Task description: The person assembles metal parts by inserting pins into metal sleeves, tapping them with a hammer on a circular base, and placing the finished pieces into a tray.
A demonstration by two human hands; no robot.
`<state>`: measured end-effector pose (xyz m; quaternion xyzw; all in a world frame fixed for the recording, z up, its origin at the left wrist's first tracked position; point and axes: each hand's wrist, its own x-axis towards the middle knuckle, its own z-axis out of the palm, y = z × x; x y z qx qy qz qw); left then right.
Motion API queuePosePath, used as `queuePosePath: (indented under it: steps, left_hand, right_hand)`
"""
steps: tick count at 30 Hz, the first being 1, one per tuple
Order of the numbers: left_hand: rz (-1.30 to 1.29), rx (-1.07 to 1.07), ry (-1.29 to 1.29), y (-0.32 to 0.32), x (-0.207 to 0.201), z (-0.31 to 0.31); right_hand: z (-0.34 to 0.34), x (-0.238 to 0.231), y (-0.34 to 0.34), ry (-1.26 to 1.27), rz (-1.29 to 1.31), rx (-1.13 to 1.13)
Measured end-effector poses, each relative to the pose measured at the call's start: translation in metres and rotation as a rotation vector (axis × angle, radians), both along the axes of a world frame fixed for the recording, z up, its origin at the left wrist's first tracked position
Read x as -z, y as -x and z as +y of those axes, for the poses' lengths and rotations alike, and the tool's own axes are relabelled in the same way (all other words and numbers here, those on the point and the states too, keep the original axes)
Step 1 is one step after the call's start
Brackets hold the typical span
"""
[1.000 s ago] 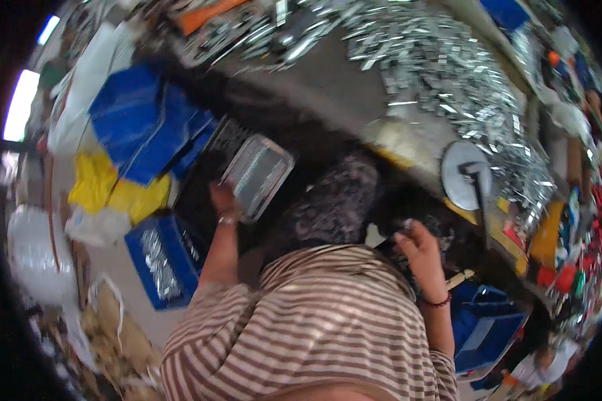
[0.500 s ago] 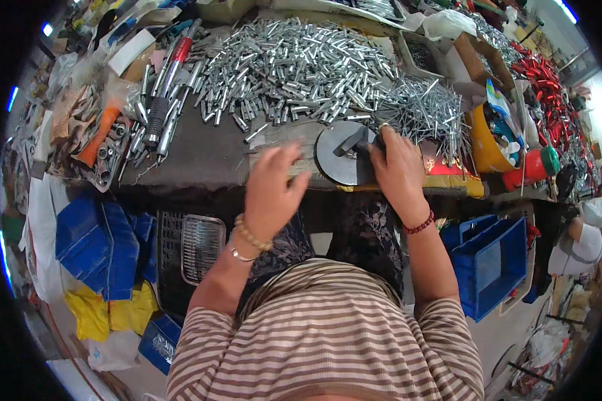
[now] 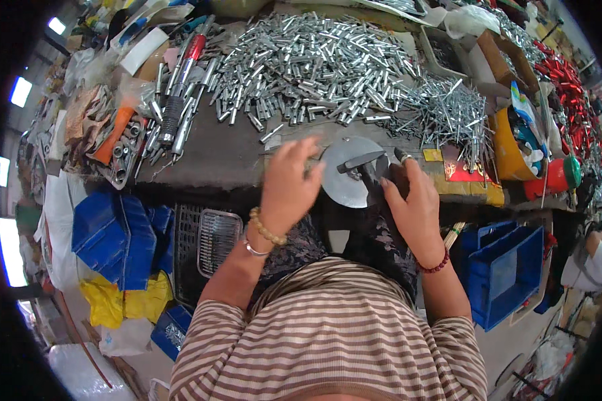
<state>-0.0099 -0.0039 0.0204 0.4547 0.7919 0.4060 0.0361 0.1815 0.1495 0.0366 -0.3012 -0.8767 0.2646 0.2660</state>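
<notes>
Just in front of me is a round grey metal disc (image 3: 341,189) with a dark bar (image 3: 361,161) across its face. Its lower edge reaches past the table's front edge. On its right side, my right hand (image 3: 413,200) is closed around a dark part joined to the disc; the palm side is hidden. My left hand (image 3: 293,177) hovers left of the disc, fingers spread, slightly blurred and with nothing visible in it. Beyond both hands lies a big heap of short silvery metal tubes (image 3: 314,67). A tangle of thin metal pins (image 3: 451,117) lies to its right.
Screwdrivers and rods, one with a red grip (image 3: 194,48), lie at the left beside an orange-handled tool (image 3: 118,134). A yellow container (image 3: 512,150) and a red jar with a green lid (image 3: 552,179) stand right. Blue bins (image 3: 505,267) sit below the table edge.
The disc has come nearer to me and tipped over the table's front edge, with my right hand still on it. My left hand stays raised beside it. The whole view has shifted slightly.
</notes>
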Motion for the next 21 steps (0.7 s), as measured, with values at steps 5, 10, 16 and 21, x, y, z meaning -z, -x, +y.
queuePosePath:
  steps: [5, 10, 16, 21]
  left_hand:
    - [0.388, -0.248, 0.119, 0.059, -0.009, -0.012]
    - [0.339, -0.193, 0.210, 0.089, 0.002, -0.020]
    - [-0.186, -0.165, 0.003, 0.070, -0.010, 0.005]
    - [-0.769, 0.031, -0.349, 0.018, -0.007, -0.002]
  right_hand:
    - [0.013, -0.001, -0.020, 0.066, 0.055, -0.006]
    - [0.035, -0.005, -0.032, -0.019, -0.038, 0.089]
    - [0.079, -0.009, -0.030, -0.435, -0.073, 0.127]
    - [0.083, 0.003, 0.019, -0.420, -0.239, 0.128]
